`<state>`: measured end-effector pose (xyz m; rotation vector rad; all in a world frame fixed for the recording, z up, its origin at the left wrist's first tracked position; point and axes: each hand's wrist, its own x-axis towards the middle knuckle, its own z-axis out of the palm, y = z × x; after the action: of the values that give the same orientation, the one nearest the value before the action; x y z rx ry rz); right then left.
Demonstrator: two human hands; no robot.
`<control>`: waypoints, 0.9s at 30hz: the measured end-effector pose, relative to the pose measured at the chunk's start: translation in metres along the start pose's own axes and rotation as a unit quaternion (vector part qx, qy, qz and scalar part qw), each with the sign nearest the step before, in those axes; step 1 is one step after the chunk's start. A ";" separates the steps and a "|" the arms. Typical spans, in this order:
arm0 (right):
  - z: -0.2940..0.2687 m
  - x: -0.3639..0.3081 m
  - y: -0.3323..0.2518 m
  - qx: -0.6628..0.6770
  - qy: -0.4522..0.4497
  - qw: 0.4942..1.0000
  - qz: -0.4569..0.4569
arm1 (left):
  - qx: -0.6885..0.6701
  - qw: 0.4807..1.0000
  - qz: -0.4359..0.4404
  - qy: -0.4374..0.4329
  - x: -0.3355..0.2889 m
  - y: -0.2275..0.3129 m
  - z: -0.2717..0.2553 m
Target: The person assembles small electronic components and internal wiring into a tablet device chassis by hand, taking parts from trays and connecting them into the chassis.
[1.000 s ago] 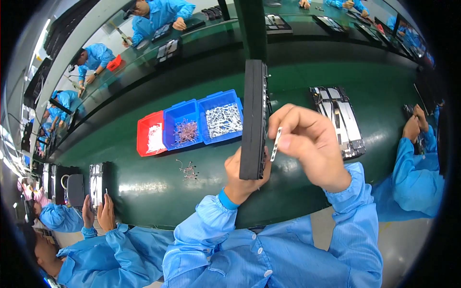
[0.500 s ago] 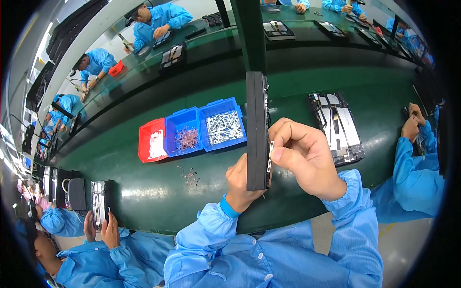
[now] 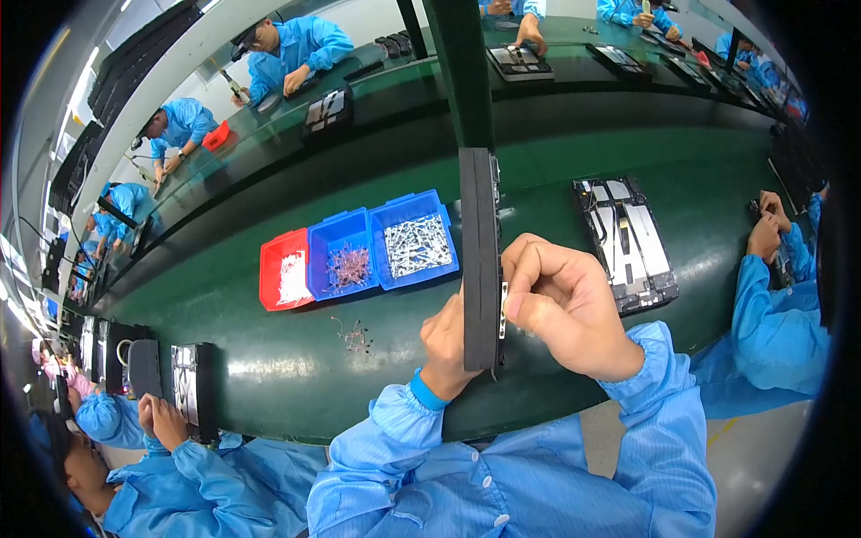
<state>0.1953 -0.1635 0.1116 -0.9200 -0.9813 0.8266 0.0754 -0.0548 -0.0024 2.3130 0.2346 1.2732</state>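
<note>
My left hand (image 3: 442, 345) grips a thick black slab-like device (image 3: 480, 260), held upright on its edge above the table; some of those fingers are hidden behind it. Its narrow black side faces me, and the right-hand face shows small parts edge-on. At that face my right hand (image 3: 578, 309) pinches a small pale strip with dark spots (image 3: 503, 309) between thumb and forefinger, against the device's lower part. To the right, an opened device (image 3: 628, 240) with silvery plates lies on the green table (image 3: 278, 381).
Left of my hands stand a red bin (image 3: 269, 269) of white pieces, a blue bin (image 3: 316, 255) of thin reddish wired parts and another blue bin (image 3: 381, 269) of small white strips. Loose wired parts (image 3: 355, 338) lie nearer. Co-workers sit on both sides and across, beyond a green post (image 3: 459, 90).
The black device and both hands have moved slightly down, with the strip still pinched at its side. At left, a co-worker's hands have come together; across, a hand now touches a device.
</note>
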 end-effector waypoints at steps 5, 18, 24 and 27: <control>-0.001 0.001 0.000 0.007 -0.002 1.000 0.004 | -0.009 1.000 -0.025 -0.013 0.001 0.002 -0.003; 0.000 0.002 0.000 0.015 -0.001 1.000 0.014 | -0.023 0.999 -0.023 -0.011 -0.002 -0.002 -0.003; -0.001 0.000 0.001 0.014 -0.003 1.000 0.011 | -0.010 1.000 -0.019 -0.019 -0.002 -0.002 -0.002; -0.001 0.000 0.001 0.012 -0.003 1.000 0.011 | -0.005 1.000 -0.014 -0.019 -0.002 -0.002 -0.002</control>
<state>0.1959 -0.1634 0.1102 -0.9102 -0.9653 0.8581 0.0728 -0.0533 -0.0043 2.3159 0.2464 1.2142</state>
